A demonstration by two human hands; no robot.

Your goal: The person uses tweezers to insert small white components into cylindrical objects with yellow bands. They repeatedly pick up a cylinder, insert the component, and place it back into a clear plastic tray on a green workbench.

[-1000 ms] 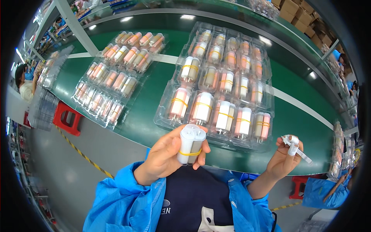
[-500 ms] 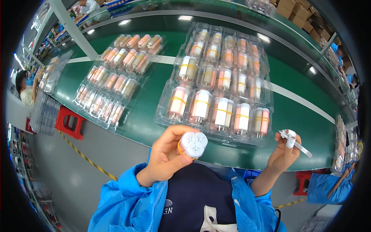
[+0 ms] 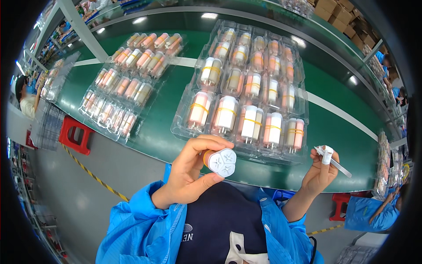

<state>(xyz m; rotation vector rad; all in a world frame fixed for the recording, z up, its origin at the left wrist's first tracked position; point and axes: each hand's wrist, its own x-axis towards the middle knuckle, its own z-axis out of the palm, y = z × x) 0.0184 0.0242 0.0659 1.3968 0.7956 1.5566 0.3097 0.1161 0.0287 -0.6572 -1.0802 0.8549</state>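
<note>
My left hand grips a banded bundle of white and orange tubes, tipped so its white end caps face the camera. My right hand pinches a slim white tool with a metal tip, held up near the green table's front edge. Just beyond both hands lies a clear plastic tray filled with several similar banded bundles of white, pink and orange tubes.
A second clear tray of pink and white tubes lies at the left on the green conveyor table. A red stool stands on the grey floor below. Another person in blue works at the right. Stacks of clear trays stand at the right edge.
My left hand has tilted the bundle from upright to end-on, caps toward the camera, and brought it lower. My right hand with the tool has hardly moved.
</note>
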